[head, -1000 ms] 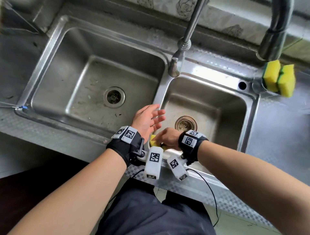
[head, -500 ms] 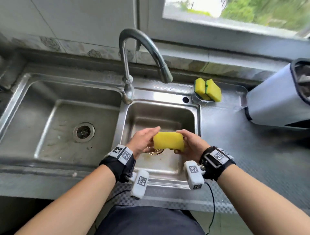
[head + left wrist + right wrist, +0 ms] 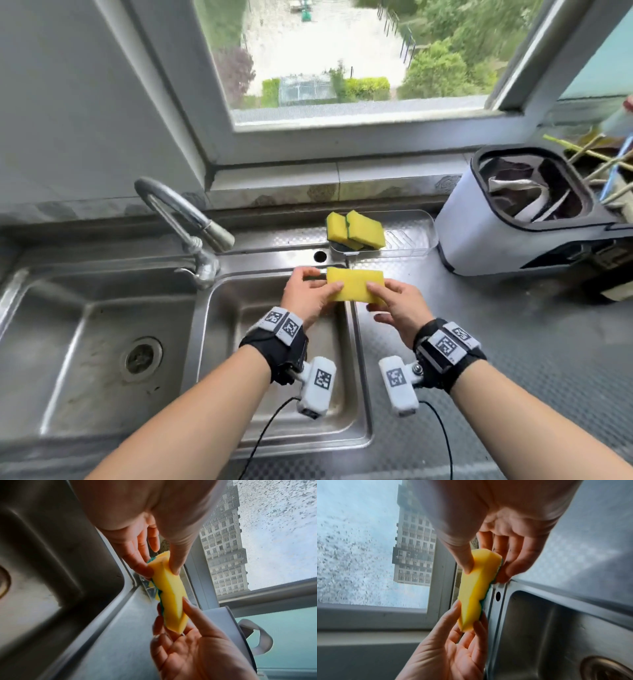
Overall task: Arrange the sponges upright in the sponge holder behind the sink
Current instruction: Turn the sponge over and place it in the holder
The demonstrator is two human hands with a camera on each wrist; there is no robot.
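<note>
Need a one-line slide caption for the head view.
Left hand and right hand pinch a yellow sponge before the clear holder.

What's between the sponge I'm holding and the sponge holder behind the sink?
Head view: only bare steel sink rim separates the held sponge from the sponge holder; the round hole sits just left.

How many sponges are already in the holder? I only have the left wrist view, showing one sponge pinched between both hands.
Observer: Two sponges stand on edge at the left end of the sponge holder, leaning.
Operator: Where is the held one relative to it?
Observer: The held sponge is in front of the holder, apart from it, above the sink's rear corner; left hand and right hand pinch its ends.
</note>
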